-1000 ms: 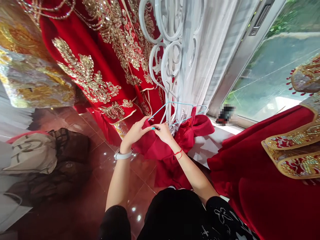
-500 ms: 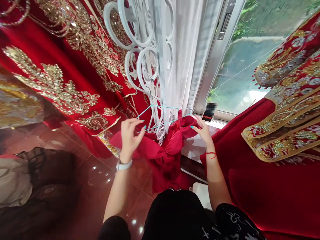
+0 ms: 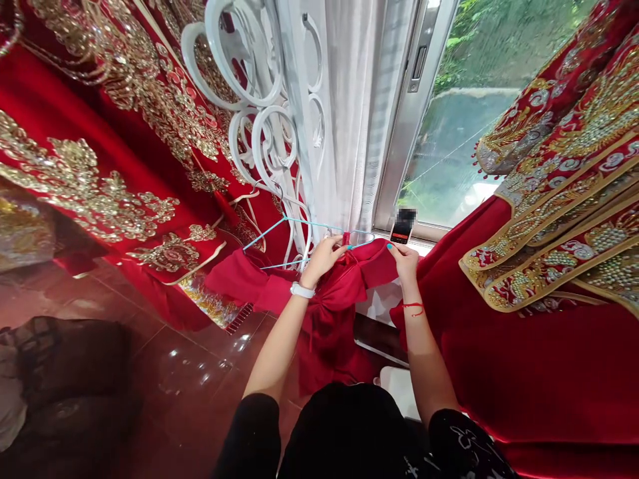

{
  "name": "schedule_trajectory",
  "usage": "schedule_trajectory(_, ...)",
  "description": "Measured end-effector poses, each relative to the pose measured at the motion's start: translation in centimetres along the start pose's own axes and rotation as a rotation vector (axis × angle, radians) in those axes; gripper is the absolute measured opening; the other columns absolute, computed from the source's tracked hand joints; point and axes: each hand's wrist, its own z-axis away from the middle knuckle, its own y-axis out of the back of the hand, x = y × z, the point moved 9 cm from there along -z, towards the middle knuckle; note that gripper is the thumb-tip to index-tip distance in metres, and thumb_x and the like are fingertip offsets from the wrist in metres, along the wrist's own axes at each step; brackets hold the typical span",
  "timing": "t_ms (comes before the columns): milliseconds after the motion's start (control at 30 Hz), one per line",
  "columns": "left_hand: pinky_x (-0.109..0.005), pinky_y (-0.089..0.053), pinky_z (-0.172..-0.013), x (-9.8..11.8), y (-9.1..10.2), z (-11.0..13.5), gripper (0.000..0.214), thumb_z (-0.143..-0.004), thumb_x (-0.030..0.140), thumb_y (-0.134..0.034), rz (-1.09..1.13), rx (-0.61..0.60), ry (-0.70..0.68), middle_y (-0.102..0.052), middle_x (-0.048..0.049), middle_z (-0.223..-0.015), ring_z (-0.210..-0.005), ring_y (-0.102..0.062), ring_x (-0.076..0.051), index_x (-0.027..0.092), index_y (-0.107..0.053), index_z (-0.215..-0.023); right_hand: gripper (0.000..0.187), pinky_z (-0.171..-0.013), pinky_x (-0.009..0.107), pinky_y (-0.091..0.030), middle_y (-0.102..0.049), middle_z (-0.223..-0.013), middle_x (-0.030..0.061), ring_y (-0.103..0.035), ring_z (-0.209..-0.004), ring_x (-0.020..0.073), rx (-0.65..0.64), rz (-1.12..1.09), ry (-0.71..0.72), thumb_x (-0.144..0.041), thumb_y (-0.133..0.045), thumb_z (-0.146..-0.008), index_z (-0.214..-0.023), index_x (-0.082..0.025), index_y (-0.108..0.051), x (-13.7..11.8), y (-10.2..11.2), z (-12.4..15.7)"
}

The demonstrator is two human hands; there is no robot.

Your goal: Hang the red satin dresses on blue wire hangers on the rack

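Note:
A plain red satin dress (image 3: 332,299) hangs from a thin light-blue wire hanger (image 3: 272,229) hooked on a white scrollwork stand (image 3: 264,143). My left hand (image 3: 324,256) is closed on the dress's top edge near the middle of the hanger, a white band on its wrist. My right hand (image 3: 403,261) pinches the dress's right shoulder at the hanger's right end, a red string on its wrist. The two hands are about a hand's width apart.
Red gowns with gold sequin embroidery hang at the left (image 3: 100,133) and right (image 3: 549,253). A white curtain (image 3: 349,120) and a window frame (image 3: 414,100) stand behind. A phone (image 3: 402,226) lies on the sill. Dark bags (image 3: 60,379) sit on the glossy brown floor tiles.
My left hand moved right, from the hanger's left arm to the dress's top edge near my right hand. The view has shifted to the right.

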Motion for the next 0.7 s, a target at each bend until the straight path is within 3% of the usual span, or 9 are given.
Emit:
schedule_trajectory(100,-0.032,-0.051,-0.079,0.6,-0.4,0.5,0.024,-0.096,0.035,-0.059,0.061,-0.074,-0.009,-0.072,-0.0049,-0.081,-0.079,-0.064,-0.020,0.015,-0.071,-0.093,0.030,-0.079,0.037,-0.056,-0.079,-0.080,0.0053,-0.071,-0.080,0.0230,0.001,-0.025,0.096,-0.047,-0.075,-0.075,-0.077,-0.018,-0.082,-3.1,-0.5,-1.1)
schedule_trajectory(233,-0.032,-0.051,-0.079,1.6,-0.3,0.4,0.022,-0.096,0.030,-0.056,0.086,-0.065,-0.019,-0.072,-0.0043,-0.081,-0.078,-0.065,-0.020,0.016,-0.071,-0.092,0.021,-0.082,0.035,-0.056,-0.080,-0.086,0.0060,-0.072,-0.085,0.0227,-0.215,0.039,0.288,-0.040,-0.071,-0.083,-0.080,-0.022,-0.083,-8.9,-4.0,-0.9)
schedule_trajectory(333,-0.034,-0.052,-0.081,2.0,-0.5,0.2,0.020,-0.094,0.024,-0.054,0.051,-0.045,-0.018,-0.073,-0.0049,-0.080,-0.079,-0.066,-0.021,0.018,-0.071,-0.086,0.021,-0.082,0.034,-0.055,-0.080,-0.087,0.0057,-0.071,-0.087,0.0223,-0.283,0.127,0.359,-0.037,-0.067,-0.088,-0.081,-0.024,-0.083,-11.4,-6.4,0.2)
schedule_trajectory(433,-0.037,-0.053,-0.087,1.6,-0.7,0.1,0.022,-0.089,0.013,-0.051,-0.037,-0.020,0.016,-0.074,-0.0078,-0.085,-0.085,-0.068,-0.024,0.018,-0.072,-0.086,0.025,-0.083,0.035,-0.054,-0.078,-0.087,0.0068,-0.070,-0.086,0.0227,-0.295,0.162,0.391,-0.035,-0.063,-0.092,-0.083,-0.023,-0.082,-12.2,-8.3,1.3)
schedule_trajectory(533,-0.041,-0.052,-0.096,1.3,-0.4,0.5,0.029,-0.087,0.010,-0.051,-0.070,0.047,0.042,-0.075,-0.0111,-0.103,-0.101,-0.069,-0.027,0.018,-0.073,-0.103,0.022,-0.093,0.039,-0.053,-0.078,-0.096,0.0072,-0.069,-0.095,0.0249,-0.304,0.209,0.410,-0.033,-0.062,-0.094,-0.092,-0.024,-0.081,-12.2,-9.1,2.5)
schedule_trajectory(633,-0.042,-0.050,-0.104,1.9,1.1,2.2,0.034,-0.091,0.015,-0.053,-0.070,0.281,0.035,-0.068,-0.0135,-0.127,-0.118,-0.064,-0.027,0.019,-0.066,-0.122,0.024,-0.104,0.042,-0.050,-0.075,-0.113,0.0086,-0.066,-0.110,0.0252,-0.165,0.221,0.421,-0.032,-0.060,-0.094,-0.107,-0.025,-0.079,-11.6,-7.3,4.1)
schedule_trajectory(700,-0.040,-0.049,-0.106,2.4,1.7,4.0,0.033,-0.098,0.022,-0.048,-0.046,0.435,0.034,-0.064,-0.0135,-0.131,-0.121,-0.063,-0.024,0.020,-0.061,-0.128,0.027,-0.105,0.042,-0.050,-0.072,-0.117,0.0096,-0.065,-0.113,0.0242,-0.066,0.196,0.396,-0.029,-0.054,-0.095,-0.110,-0.025,-0.076,-10.0,-5.4,6.1)
